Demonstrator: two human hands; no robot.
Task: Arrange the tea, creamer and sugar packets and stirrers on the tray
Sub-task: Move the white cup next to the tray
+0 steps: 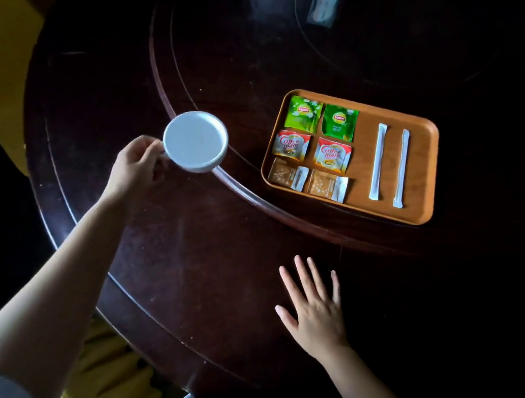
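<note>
Fingers around cup handle

A dark round wooden table carried an orange tray. The right hand lay flat on it nearby.

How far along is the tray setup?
Looks done: the orange wooden tray holds two green tea packets, two red creamer packets, two brown sugar packets in paired rows, and two white wrapped stirrers side by side. In hand: left hand holds a white cup; right hand lies flat, empty. Left: apparently nothing.
</note>
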